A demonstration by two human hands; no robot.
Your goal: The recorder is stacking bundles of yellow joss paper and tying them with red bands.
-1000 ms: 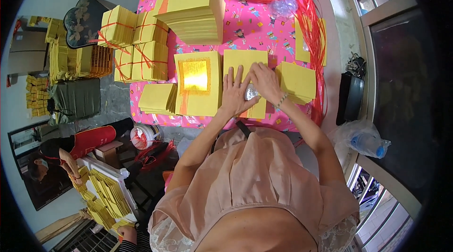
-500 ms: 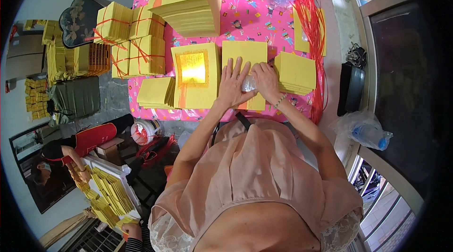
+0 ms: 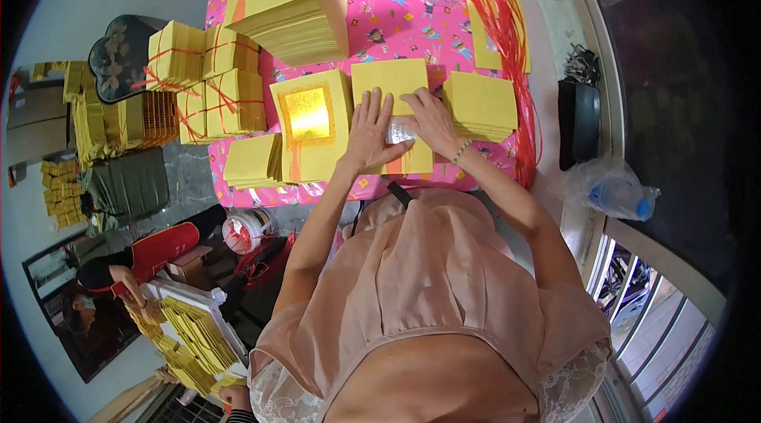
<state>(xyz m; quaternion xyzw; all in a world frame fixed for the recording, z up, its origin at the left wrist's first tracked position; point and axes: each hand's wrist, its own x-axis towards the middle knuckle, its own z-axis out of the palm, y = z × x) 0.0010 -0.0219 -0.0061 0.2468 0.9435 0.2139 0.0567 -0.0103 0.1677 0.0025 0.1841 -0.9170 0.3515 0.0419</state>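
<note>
In front of me lies a yellow paper sheet point(image 3: 388, 74), its plain upper part apparently folded down over the lower part. Below that flap shows a piece of silver foil point(image 3: 400, 131). My left hand point(image 3: 371, 133) rests flat on the sheet's left side, fingers stretched upward and thumb out across the foil's lower edge. Slightly bent, the fingers of my right hand point(image 3: 432, 120) press on the flap from the right. Left of the sheet is a yellow paper stack point(image 3: 341, 122) with a gold foil square on top. To the right sits a plain folded yellow stack point(image 3: 479, 102).
The pink patterned tablecloth point(image 3: 388, 19) carries a tall yellow paper stack point(image 3: 305, 19), red-tied bundles point(image 3: 235, 102) and a small folded pile point(image 3: 254, 161). Red plastic strands point(image 3: 507, 50) hang along the right edge. At lower left, another person's hand point(image 3: 143, 308) is over a tray point(image 3: 226, 336) of yellow papers.
The view has shifted a little, moving the table leftward. My right hand's fingers have spread from a tighter curl and reach farther over the flap. My left hand stays flat.
</note>
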